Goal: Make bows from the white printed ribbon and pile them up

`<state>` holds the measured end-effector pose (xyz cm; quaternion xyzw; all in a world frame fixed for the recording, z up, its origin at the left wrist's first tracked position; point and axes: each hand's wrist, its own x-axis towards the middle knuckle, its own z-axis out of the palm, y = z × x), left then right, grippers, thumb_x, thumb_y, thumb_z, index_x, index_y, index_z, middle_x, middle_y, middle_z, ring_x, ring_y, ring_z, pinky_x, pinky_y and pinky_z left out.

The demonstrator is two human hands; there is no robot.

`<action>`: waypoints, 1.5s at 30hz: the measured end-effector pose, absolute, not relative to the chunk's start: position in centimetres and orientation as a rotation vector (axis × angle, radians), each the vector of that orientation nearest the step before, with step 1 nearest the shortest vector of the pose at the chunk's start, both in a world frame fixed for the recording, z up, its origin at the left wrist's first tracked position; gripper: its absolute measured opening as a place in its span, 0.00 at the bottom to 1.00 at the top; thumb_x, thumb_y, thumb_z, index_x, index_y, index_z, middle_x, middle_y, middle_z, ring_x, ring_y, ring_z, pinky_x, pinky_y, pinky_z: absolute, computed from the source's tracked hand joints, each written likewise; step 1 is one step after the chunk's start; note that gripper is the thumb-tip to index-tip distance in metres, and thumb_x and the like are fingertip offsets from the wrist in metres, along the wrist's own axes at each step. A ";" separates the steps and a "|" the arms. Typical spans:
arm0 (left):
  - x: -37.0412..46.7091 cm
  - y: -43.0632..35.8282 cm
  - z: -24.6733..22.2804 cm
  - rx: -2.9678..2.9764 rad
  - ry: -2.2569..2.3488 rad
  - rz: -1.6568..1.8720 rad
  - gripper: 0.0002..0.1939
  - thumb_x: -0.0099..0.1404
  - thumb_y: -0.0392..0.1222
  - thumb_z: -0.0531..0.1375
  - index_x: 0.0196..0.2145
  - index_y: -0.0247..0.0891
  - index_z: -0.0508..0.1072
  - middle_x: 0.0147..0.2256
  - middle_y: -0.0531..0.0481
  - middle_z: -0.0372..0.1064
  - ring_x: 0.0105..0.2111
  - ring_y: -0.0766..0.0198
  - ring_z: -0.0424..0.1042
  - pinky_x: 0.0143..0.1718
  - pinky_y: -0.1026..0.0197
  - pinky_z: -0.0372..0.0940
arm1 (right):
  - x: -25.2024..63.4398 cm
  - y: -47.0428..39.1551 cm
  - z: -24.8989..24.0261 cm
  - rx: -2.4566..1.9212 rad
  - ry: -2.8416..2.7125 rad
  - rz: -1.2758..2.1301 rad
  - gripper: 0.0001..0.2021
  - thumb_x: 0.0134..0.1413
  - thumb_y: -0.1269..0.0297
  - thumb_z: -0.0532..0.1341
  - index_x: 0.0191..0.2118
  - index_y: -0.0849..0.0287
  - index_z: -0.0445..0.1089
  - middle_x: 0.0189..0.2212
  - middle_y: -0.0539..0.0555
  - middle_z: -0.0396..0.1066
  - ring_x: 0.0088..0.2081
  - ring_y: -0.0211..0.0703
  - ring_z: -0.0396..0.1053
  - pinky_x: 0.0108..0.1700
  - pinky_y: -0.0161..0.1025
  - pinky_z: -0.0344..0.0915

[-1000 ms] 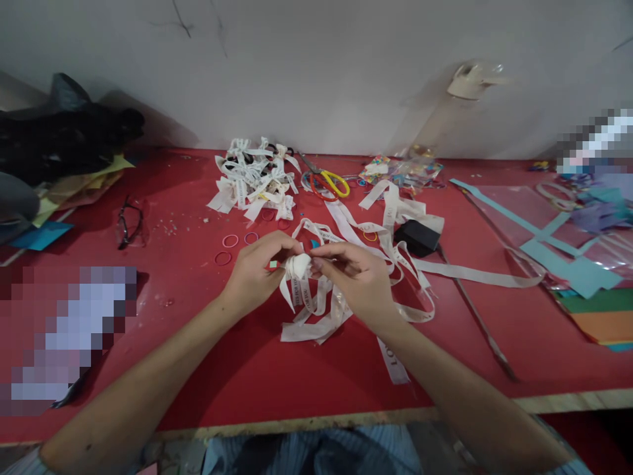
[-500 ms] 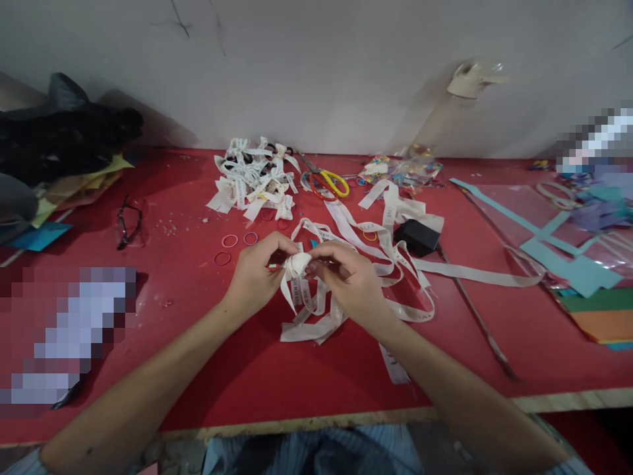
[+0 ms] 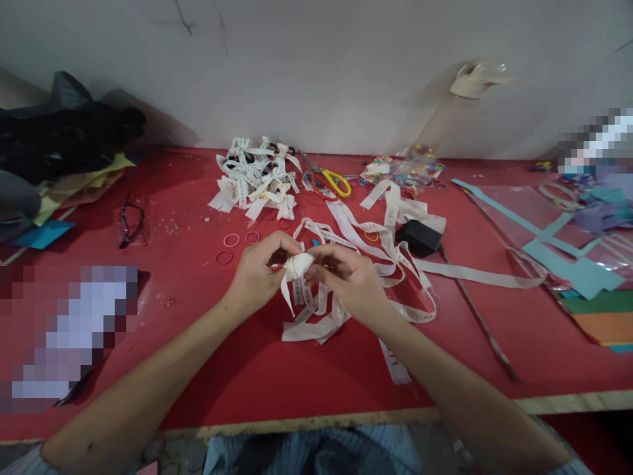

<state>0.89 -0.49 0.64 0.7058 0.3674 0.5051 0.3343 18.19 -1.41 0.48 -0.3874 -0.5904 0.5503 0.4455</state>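
Bare red tabletop [image 3: 247, 382] lies nearest; loose ribbons [image 3: 395, 264] block the middle

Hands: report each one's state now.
Left hand: closed, pinching the white ribbon knot.
Right hand: closed, fingers on the same knot's other side.

Compared with a second ago, the right hand [image 3: 349, 280] has edged leftward, and its fingers are now bunched closer around the folded white ribbon [image 3: 298, 265]. The ribbon's visible top looks broader and leans more toward that hand. The small pale-green piece that showed beside the left hand [image 3: 260, 267] has gone from sight.
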 end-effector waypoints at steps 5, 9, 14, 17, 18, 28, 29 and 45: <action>0.7 -0.4 0.6 1.979 0.826 1.339 0.06 0.60 0.39 0.64 0.29 0.37 0.70 0.28 0.49 0.70 0.29 0.67 0.69 0.30 0.65 0.65 | 18.3 -1.3 0.6 -0.938 -1.408 1.356 0.05 0.50 0.65 0.66 0.35 0.56 0.74 0.28 0.49 0.75 0.29 0.37 0.73 0.33 0.35 0.72; 0.9 -0.6 0.7 1.833 0.753 1.372 0.08 0.59 0.40 0.66 0.29 0.37 0.70 0.29 0.50 0.70 0.29 0.68 0.70 0.28 0.66 0.65 | 18.2 -1.2 0.6 -0.910 -1.305 1.396 0.06 0.48 0.63 0.69 0.32 0.56 0.75 0.26 0.49 0.75 0.27 0.37 0.73 0.31 0.35 0.73; 1.4 -1.0 1.2 1.545 0.723 1.391 0.11 0.55 0.40 0.68 0.27 0.37 0.69 0.28 0.52 0.67 0.27 0.69 0.69 0.26 0.66 0.65 | 17.9 -1.2 0.2 -0.795 -1.178 1.527 0.06 0.47 0.64 0.70 0.31 0.57 0.73 0.24 0.47 0.73 0.25 0.34 0.72 0.29 0.32 0.73; 1.5 -1.1 1.4 1.422 0.716 1.361 0.11 0.55 0.43 0.68 0.26 0.37 0.69 0.28 0.52 0.67 0.26 0.68 0.69 0.25 0.65 0.66 | 17.9 -1.2 -0.1 -0.738 -1.142 1.614 0.07 0.48 0.64 0.69 0.32 0.57 0.72 0.25 0.46 0.73 0.25 0.32 0.72 0.29 0.31 0.73; 1.6 -1.1 1.4 1.385 0.714 1.348 0.12 0.55 0.44 0.68 0.26 0.37 0.69 0.27 0.52 0.67 0.26 0.68 0.69 0.24 0.65 0.65 | 17.9 -1.2 -0.1 -0.725 -1.124 1.648 0.07 0.48 0.64 0.69 0.32 0.57 0.72 0.25 0.46 0.73 0.25 0.32 0.72 0.29 0.31 0.73; 2.3 -1.3 0.6 1.029 0.529 1.223 0.15 0.53 0.46 0.68 0.26 0.39 0.65 0.23 0.57 0.60 0.16 0.73 0.59 0.13 0.69 0.58 | 17.6 -1.5 0.2 -0.582 -0.936 1.896 0.12 0.42 0.61 0.73 0.29 0.57 0.70 0.19 0.42 0.68 0.19 0.29 0.68 0.22 0.26 0.69; 2.4 -1.4 0.7 1.011 0.530 1.222 0.16 0.53 0.46 0.68 0.26 0.39 0.64 0.23 0.57 0.60 0.16 0.74 0.58 0.13 0.70 0.57 | 17.6 -1.5 0.3 -0.579 -0.925 1.899 0.12 0.41 0.61 0.73 0.29 0.57 0.70 0.18 0.42 0.68 0.19 0.29 0.68 0.22 0.26 0.69; 1.2 -1.0 1.0 1.582 1.021 1.353 0.10 0.58 0.44 0.65 0.28 0.38 0.68 0.26 0.54 0.67 0.24 0.69 0.65 0.24 0.67 0.62 | 17.5 -2.0 0.3 -0.838 -1.194 1.486 0.13 0.46 0.62 0.70 0.35 0.56 0.65 0.24 0.45 0.70 0.22 0.32 0.70 0.26 0.31 0.71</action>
